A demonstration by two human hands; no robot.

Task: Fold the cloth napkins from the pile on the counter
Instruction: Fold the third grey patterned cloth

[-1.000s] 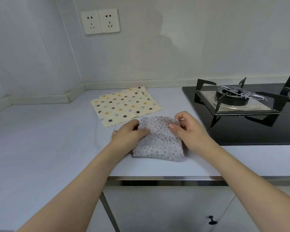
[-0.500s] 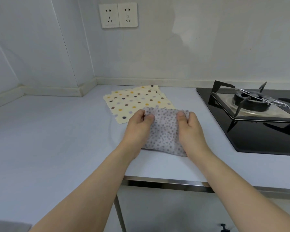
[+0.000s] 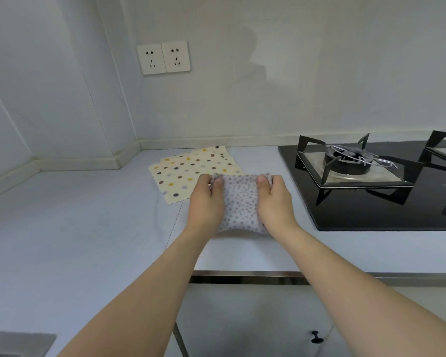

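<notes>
Now | both hands' fingers clamp grey napkin [image 3: 240, 202] far corners | cloth between

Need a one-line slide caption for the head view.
Both hands pinch a grey dotted napkin on the counter, beside cream polka-dot napkins.

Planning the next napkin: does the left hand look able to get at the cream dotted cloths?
Probably yes, once it lets go: the left hand grips the grey napkin, and the cream cloths lie flat just beyond it, uncovered.

Folded napkin [image 3: 240, 204] on counter [image 3: 88, 228], apparently overlapping napkin pile [image 3: 188, 171]; stove [image 3: 371, 186] right.
</notes>
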